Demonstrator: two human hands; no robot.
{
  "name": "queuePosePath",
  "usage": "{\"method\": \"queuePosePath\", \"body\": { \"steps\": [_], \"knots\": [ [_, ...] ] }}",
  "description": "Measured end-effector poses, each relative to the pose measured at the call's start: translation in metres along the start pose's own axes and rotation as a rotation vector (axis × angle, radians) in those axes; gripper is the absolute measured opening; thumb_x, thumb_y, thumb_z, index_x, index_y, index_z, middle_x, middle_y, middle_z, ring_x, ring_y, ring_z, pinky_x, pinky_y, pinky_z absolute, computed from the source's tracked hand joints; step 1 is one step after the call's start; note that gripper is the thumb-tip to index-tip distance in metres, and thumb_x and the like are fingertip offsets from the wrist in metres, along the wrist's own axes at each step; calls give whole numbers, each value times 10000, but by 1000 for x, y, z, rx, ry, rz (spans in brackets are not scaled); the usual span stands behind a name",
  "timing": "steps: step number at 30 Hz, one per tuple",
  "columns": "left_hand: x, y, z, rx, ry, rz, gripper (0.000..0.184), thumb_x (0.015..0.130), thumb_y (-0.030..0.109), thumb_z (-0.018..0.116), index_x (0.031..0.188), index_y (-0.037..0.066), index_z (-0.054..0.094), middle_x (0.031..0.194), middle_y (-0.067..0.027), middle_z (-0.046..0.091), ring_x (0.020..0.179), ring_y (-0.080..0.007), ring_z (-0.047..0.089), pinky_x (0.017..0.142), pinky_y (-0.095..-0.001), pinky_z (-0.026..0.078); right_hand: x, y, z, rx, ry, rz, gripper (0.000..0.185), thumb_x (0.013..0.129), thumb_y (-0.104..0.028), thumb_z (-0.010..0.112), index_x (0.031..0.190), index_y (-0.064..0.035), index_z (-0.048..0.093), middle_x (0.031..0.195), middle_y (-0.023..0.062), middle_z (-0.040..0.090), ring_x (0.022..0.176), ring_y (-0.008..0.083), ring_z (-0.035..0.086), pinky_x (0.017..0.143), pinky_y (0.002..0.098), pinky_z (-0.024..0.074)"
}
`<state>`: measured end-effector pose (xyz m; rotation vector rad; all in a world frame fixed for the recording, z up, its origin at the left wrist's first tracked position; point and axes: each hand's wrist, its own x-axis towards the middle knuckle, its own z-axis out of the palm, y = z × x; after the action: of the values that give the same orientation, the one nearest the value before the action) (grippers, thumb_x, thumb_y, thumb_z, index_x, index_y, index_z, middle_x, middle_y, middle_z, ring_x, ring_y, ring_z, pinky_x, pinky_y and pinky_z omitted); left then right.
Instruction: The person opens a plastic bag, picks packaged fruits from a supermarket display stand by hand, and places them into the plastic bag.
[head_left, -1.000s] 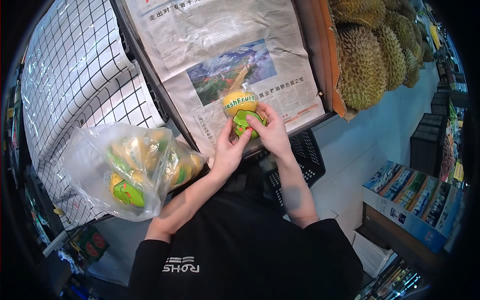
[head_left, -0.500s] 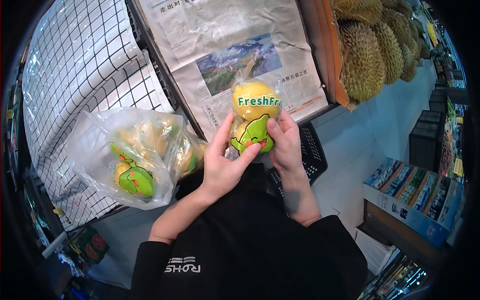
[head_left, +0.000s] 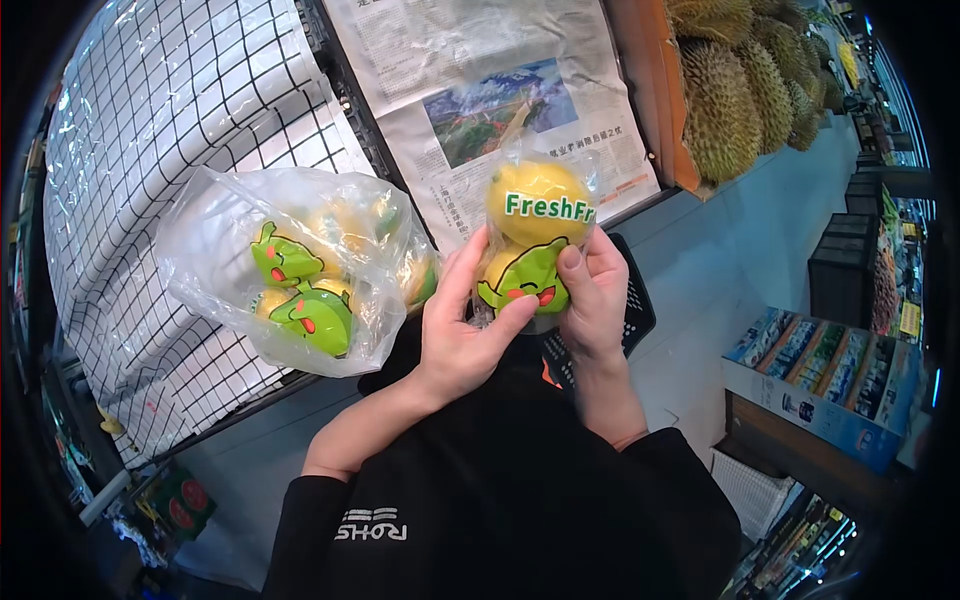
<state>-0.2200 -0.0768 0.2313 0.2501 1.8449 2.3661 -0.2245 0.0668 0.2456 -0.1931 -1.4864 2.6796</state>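
Note:
Between my two hands is a clear printed bag of lemons (head_left: 540,207), with "FreshFr" lettering and a green cartoon face on its front. Two yellow fruits show through it, one above the other. My left hand (head_left: 470,325) grips its left side, thumb across the lower front. On the right side, my right hand (head_left: 592,297) holds it with the thumb on the front and the fingers behind. To the left, a larger translucent plastic bag (head_left: 215,270) holds several similar packs of yellow fruit, resting at the edge of the grid-patterned surface.
Newspaper (head_left: 400,110) lines a dark-edged display tray ahead. A white sheet with a black grid (head_left: 200,130) covers the left stand. Durians (head_left: 720,110) are piled beyond a brown board (head_left: 650,90). A blue box of packages (head_left: 810,400) stands at right.
The view has shifted, so the held bag and the larger plastic bag appear farther right. My hands keep the same hold; the larger bag's contents show more clearly.

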Motion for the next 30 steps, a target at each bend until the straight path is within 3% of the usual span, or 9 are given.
{"method": "queuePosePath", "body": {
  "steps": [13,18,20,23,24,26,28,29,30],
  "knots": [
    [-19,25,-12,-393,-151,-202,597,936,36,561,1418,-121,247,1412,-186,402,1288,-210,420,1067,-330,348,-29,-14,18,-121,35,-58,610,874,-180,693,1334,77,386,1218,138,573,1102,161,565,942,289,448],
    [-25,20,-20,6,-220,22,655,897,94,622,1409,-115,271,1307,-221,462,1236,-276,471,1027,-350,367,-35,-23,28,-256,30,37,694,799,-188,762,1339,40,390,1211,106,567,1093,160,556,941,294,441],
    [-27,34,-25,85,-319,44,763,863,154,668,1420,-125,227,1398,-286,364,1324,-368,373,1083,-395,304,-33,-25,26,-313,12,-10,635,825,-205,737,1319,38,421,1195,104,578,1079,158,562,927,284,443],
    [-34,63,-38,212,-462,122,800,856,187,682,1433,-108,212,1466,-325,237,1379,-410,279,1118,-421,257,-25,-27,29,-291,31,-117,576,865,-232,690,1303,45,439,1181,109,588,1059,160,575,923,281,445],
    [-34,71,-43,361,-461,296,711,835,175,701,1379,-106,339,1458,-321,264,1351,-427,325,1088,-420,323,-22,-28,29,-377,36,-159,605,887,-286,650,1321,56,405,1227,142,557,1093,193,574,930,306,456],
    [-34,91,-61,479,-466,485,530,804,132,723,1237,-94,520,1310,-278,488,1171,-379,547,934,-365,485,-15,-37,45,-334,9,-200,584,889,-272,648,1319,48,415,1202,137,574,1073,191,584,920,309,464],
    [-35,105,-87,547,-350,632,390,763,83,742,1103,-65,622,922,-143,665,768,-260,671,639,-300,531,-10,-44,63,-426,-36,-227,578,884,-242,653,1324,47,414,1193,135,582,1067,190,587,918,309,466],
    [-37,119,-105,699,-254,643,387,729,52,756,1092,-32,649,626,-31,584,487,-180,552,462,-298,420,-7,-43,70,-474,-58,-241,575,882,-227,655,1326,47,414,1189,134,586,1065,190,589,918,310,467],
    [-36,129,-113,765,-148,597,420,731,42,745,1129,-30,634,541,-10,504,429,-162,488,429,-315,361,-4,-42,78,-522,-80,-257,572,880,-212,657,1328,47,413,1184,133,590,1062,190,591,917,310,468]
  ]
}}
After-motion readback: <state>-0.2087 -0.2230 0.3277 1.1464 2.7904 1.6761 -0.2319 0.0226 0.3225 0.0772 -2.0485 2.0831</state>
